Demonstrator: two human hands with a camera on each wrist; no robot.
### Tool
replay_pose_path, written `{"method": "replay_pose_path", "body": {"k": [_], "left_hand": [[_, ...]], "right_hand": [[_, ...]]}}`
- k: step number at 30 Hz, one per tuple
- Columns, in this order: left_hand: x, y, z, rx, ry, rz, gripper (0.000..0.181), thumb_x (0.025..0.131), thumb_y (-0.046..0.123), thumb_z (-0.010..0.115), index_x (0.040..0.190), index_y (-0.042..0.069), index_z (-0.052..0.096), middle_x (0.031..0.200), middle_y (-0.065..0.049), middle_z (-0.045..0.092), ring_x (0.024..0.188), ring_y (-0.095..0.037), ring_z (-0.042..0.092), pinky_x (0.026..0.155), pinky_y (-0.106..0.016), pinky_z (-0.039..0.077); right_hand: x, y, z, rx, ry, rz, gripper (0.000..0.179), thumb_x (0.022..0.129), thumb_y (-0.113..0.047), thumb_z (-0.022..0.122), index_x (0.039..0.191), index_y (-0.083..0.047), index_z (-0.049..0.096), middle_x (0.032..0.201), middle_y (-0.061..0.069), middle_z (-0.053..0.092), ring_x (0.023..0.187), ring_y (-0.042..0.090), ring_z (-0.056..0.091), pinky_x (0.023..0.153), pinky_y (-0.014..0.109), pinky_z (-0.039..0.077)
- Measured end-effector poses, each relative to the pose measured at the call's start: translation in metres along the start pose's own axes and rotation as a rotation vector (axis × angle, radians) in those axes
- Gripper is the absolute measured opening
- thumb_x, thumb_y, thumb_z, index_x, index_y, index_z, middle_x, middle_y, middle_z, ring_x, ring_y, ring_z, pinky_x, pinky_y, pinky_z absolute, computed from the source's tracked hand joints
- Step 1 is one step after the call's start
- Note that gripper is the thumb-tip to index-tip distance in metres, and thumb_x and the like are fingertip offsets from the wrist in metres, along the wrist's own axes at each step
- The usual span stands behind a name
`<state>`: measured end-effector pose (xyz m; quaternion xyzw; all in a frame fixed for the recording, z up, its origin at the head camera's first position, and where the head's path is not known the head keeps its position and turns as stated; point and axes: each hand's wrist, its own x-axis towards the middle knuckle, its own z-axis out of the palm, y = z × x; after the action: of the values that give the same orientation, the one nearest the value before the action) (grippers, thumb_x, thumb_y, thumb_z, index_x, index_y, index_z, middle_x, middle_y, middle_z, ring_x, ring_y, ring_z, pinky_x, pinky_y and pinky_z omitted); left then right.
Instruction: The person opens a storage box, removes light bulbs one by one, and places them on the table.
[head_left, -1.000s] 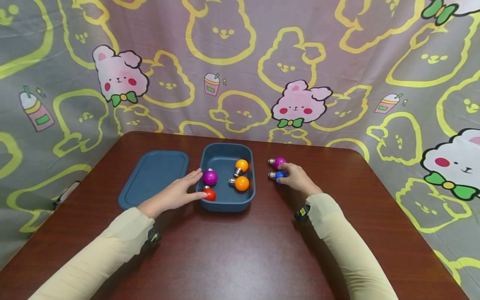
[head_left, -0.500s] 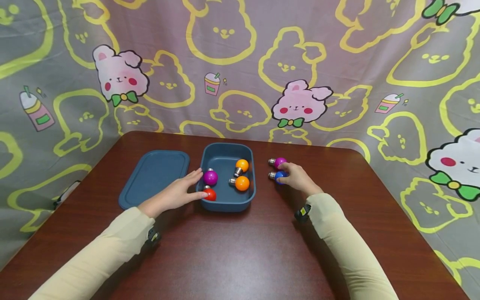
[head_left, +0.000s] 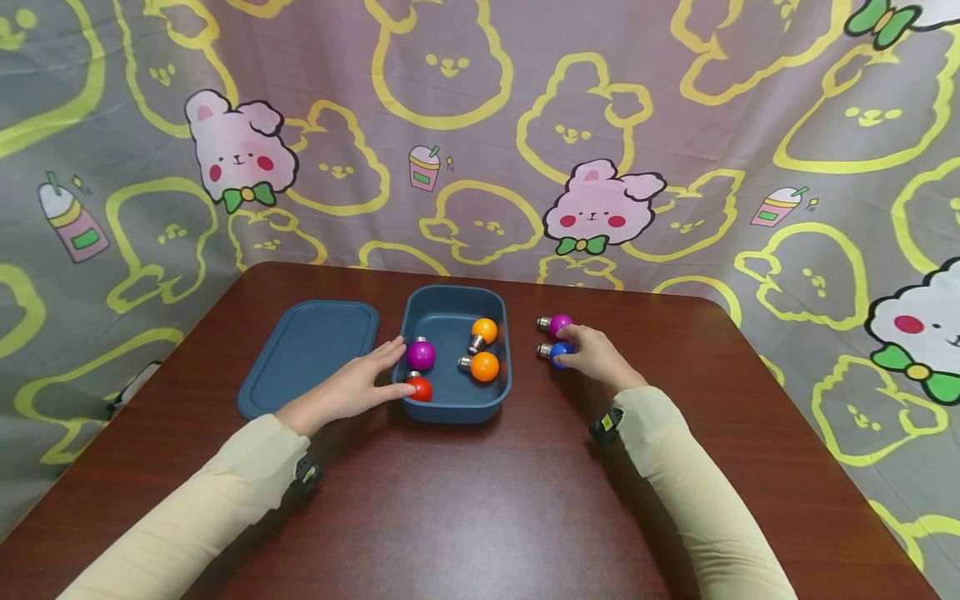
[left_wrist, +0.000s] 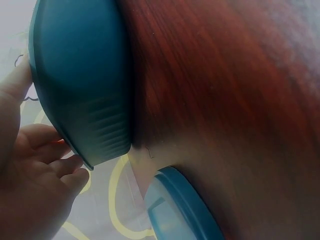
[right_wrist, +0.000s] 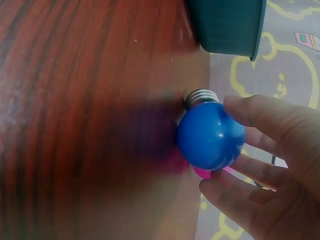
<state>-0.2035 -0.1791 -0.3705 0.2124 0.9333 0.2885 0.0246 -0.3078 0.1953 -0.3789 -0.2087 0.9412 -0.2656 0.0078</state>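
Right hand [head_left: 597, 357] curls round the blue bulb [right_wrist: 211, 137], down on the tabletop [head_left: 480, 508], just beside a purple bulb [head_left: 561, 324]; left hand [head_left: 358, 381], thumb and fingers spread apart, rests at the rim of the box [head_left: 453, 412], 4 bulbs [head_left: 484, 367] inside, lid [head_left: 315, 346] nearby.

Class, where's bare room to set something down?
Bare: table in front of the box, between the sleeves; right of the right hand. Crowded: around the blue bulb; the gap between box and lid, partly under the left hand.
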Motion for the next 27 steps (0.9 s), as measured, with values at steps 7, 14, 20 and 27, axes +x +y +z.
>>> {"method": "replay_pose_path", "body": {"k": [7,14,20,27], "left_hand": [[0.001,0.0,0.0,-0.001,-0.006,-0.023,0.082,0.083,0.043,0.065,0.141,-0.004,0.03,0.148,-0.019,0.023,0.134,-0.036,0.019,0.101,-0.053,0.027],[0.001,0.001,-0.001,-0.006,-0.015,-0.036,0.082,0.083,0.044,0.064,0.141,-0.003,0.029,0.148,-0.018,0.022,0.134,-0.036,0.018,0.1,-0.054,0.027],[0.002,0.001,-0.001,-0.011,-0.024,-0.049,0.083,0.083,0.045,0.064,0.142,-0.002,0.029,0.149,-0.017,0.021,0.135,-0.036,0.018,0.1,-0.054,0.028],[0.001,0.001,-0.001,-0.01,-0.028,-0.052,0.083,0.083,0.046,0.064,0.142,-0.002,0.029,0.149,-0.017,0.021,0.135,-0.035,0.017,0.1,-0.054,0.028]], "right_hand": [[0.002,-0.01,-0.016,0.026,0.011,0.036,0.051,0.081,-0.015,0.071,0.124,0.005,0.051,0.117,0.023,0.055,0.106,0.037,0.049,0.088,0.047,0.042],[0.006,-0.044,-0.034,0.068,0.047,-0.037,0.045,0.083,-0.016,0.07,0.122,0.0,0.054,0.119,0.019,0.055,0.105,0.034,0.051,0.088,0.044,0.044],[0.008,-0.077,-0.032,0.119,0.013,-0.087,0.043,0.083,-0.018,0.07,0.122,-0.006,0.055,0.118,0.011,0.057,0.105,0.028,0.052,0.087,0.041,0.045],[0.011,-0.101,-0.009,0.12,-0.073,-0.154,0.044,0.081,-0.021,0.072,0.121,-0.008,0.057,0.117,0.01,0.058,0.102,0.025,0.053,0.086,0.039,0.045]]}}
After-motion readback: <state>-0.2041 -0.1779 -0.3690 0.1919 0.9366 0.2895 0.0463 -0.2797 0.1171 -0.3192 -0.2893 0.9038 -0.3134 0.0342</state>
